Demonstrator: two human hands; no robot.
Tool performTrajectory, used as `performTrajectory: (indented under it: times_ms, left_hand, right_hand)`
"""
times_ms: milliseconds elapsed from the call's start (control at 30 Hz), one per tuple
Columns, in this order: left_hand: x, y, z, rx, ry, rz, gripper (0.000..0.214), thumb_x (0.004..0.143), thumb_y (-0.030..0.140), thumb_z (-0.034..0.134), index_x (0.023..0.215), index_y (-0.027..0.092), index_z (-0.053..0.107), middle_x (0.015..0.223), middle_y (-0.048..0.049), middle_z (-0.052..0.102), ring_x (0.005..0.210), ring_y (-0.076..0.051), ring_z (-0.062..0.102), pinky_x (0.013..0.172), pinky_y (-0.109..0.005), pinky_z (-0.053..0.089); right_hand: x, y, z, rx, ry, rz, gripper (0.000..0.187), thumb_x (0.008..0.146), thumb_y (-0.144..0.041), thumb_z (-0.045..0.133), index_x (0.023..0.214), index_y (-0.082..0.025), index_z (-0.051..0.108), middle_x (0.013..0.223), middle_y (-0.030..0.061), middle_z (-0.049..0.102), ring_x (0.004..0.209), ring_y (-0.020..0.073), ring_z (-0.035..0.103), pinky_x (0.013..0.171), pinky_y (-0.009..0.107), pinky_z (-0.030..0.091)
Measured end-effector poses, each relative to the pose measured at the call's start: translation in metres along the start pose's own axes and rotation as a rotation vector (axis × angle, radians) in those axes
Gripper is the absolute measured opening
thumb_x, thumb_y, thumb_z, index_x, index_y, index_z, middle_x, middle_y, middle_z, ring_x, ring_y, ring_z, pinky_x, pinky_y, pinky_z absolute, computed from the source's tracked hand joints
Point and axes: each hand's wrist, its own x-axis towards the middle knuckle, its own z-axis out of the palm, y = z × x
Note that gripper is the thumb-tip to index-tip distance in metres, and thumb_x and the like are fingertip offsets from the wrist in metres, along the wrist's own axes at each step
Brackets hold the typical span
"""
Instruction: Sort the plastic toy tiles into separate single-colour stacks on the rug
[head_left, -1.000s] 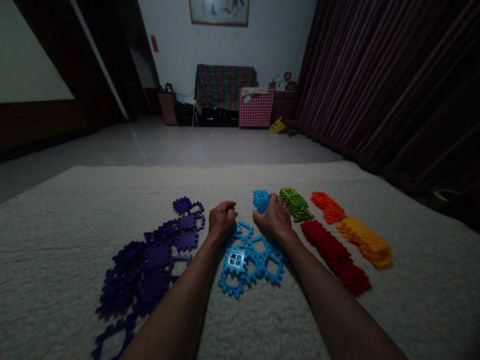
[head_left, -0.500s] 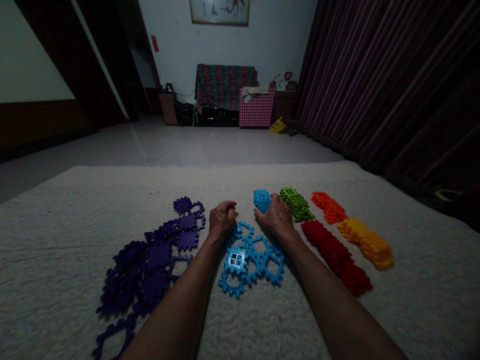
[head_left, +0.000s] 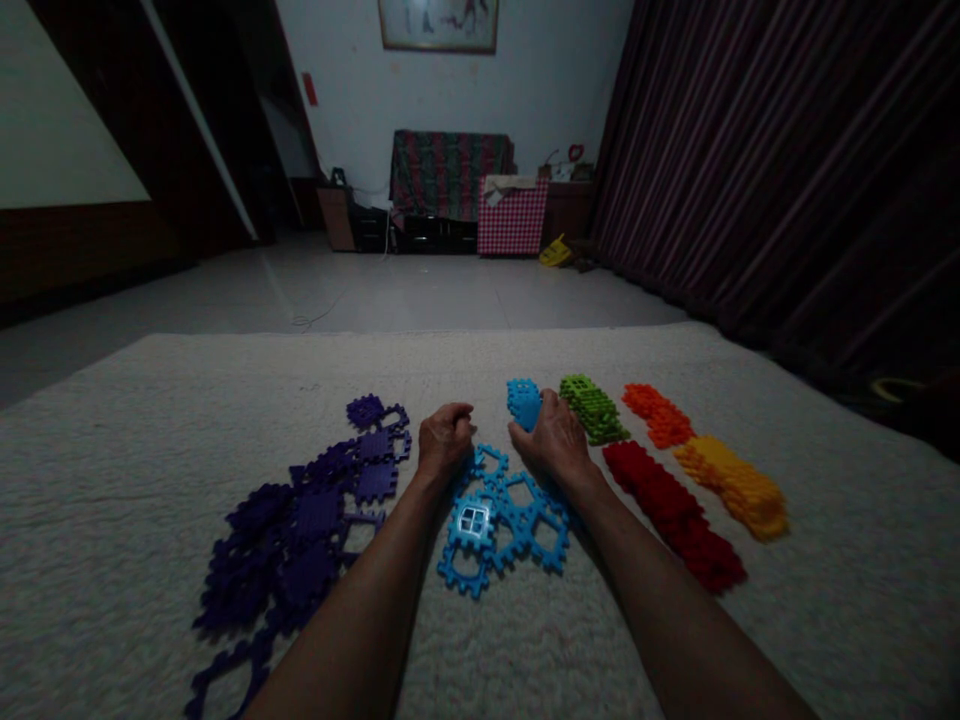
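My right hand (head_left: pixel 553 440) is closed around a stack of light blue plastic tiles (head_left: pixel 523 401) standing on the cream rug (head_left: pixel 480 620). My left hand (head_left: pixel 444 441) is curled into a fist just left of it, resting at the far edge of a loose pile of light blue interlocking tiles (head_left: pixel 504 523); what it holds, if anything, is hidden. Between my forearms lies a blue window-shaped tile (head_left: pixel 472 520).
Dark purple tiles (head_left: pixel 300 530) are scattered to the left. Neat rows of green tiles (head_left: pixel 592 407), orange tiles (head_left: pixel 658 414), red tiles (head_left: pixel 675 512) and yellow tiles (head_left: pixel 733 484) lie to the right. A dark curtain (head_left: pixel 787 180) hangs at right; furniture stands against the far wall.
My right hand has shifted very slightly on the blue stack. Otherwise nothing has moved.
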Motion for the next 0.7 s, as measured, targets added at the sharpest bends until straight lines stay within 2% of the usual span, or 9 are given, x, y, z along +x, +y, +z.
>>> performTrajectory:
  times_ms: [300, 700]
  left_hand:
    - [0.0008, -0.005, 0.002, 0.012, 0.022, 0.024, 0.029, 0.08, 0.011, 0.053, 0.095, 0.017, 0.077, 0.093, -0.0053, 0.078, 0.081, -0.016, 0.074, 0.075, -0.023, 0.054]
    - [-0.0001, -0.0036, 0.0013, -0.025, 0.005, -0.005, 0.03, 0.081, 0.012, 0.052, 0.096, 0.019, 0.077, 0.096, -0.004, 0.077, 0.076, -0.014, 0.073, 0.07, -0.021, 0.054]
  right_hand:
    - [-0.0004, 0.0, -0.0006, -0.014, -0.014, -0.001, 0.056, 0.083, -0.042, 0.061, 0.128, -0.013, 0.043, 0.121, 0.0185, 0.058, 0.114, 0.0309, 0.057, 0.095, 0.039, 0.044]
    - [-0.0017, -0.0008, -0.0045, -0.031, -0.038, -0.012, 0.052, 0.084, -0.041, 0.059, 0.126, -0.014, 0.045, 0.12, 0.0178, 0.058, 0.111, 0.031, 0.058, 0.094, 0.039, 0.045]
